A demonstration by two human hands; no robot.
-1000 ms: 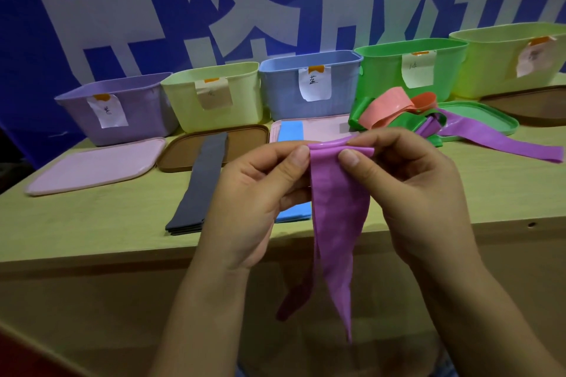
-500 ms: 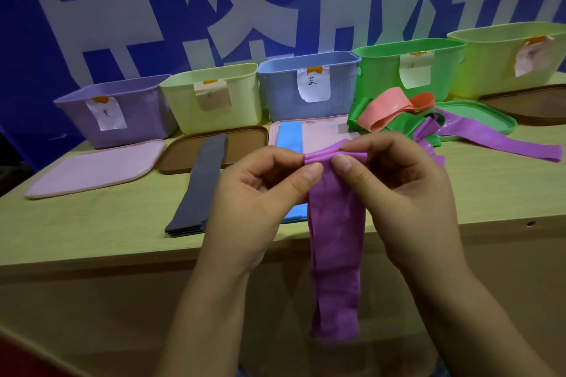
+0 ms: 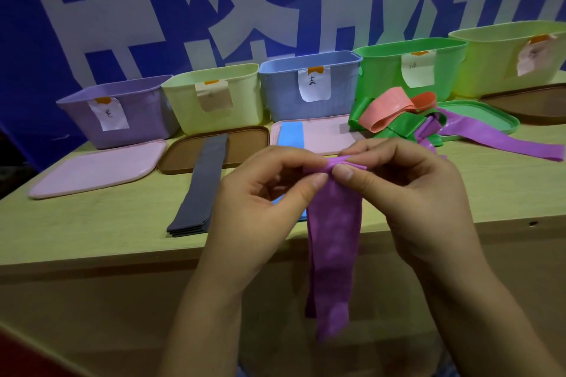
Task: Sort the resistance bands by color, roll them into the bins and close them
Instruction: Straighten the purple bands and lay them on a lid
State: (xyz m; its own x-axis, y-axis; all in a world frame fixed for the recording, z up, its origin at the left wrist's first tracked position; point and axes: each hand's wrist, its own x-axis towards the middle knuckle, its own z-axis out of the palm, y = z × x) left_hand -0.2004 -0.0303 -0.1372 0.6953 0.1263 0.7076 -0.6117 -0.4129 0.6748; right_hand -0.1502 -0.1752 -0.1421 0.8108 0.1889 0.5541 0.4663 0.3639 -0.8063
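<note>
Purple band (image 3: 333, 223) was held up in front of the table edge (image 3: 92, 254), top end pinched between both hands, rest hanging loose down past the edge; likely held high so the free length hung straight for starting a roll at the top; top end looked bunched or folded over between the thumbs, a first turn by my guess. Left hand (image 3: 260, 193) had thumb and forefinger curled in, pinching the band's top left; other fingers loosely bent, holding nothing else. Right hand (image 3: 407, 190) gripped the top right the same way, thumb on the near face, fingers curled behind. Bins stood open in a row at the back, lids lying flat in front; purple bin (image 3: 122, 113) at far left with pink lid (image 3: 92, 168) before it, probable target by colour. Grey band (image 3: 202, 187) lay flat, far end across the brown lid (image 3: 245, 144); blue band (image 3: 289, 135) lay on the next lid, partly hidden by the hands; unsorted pile (image 3: 398, 116) of salmon, green and purple bands by the green bin (image 3: 382, 70); sorting looked unfinished.
</note>
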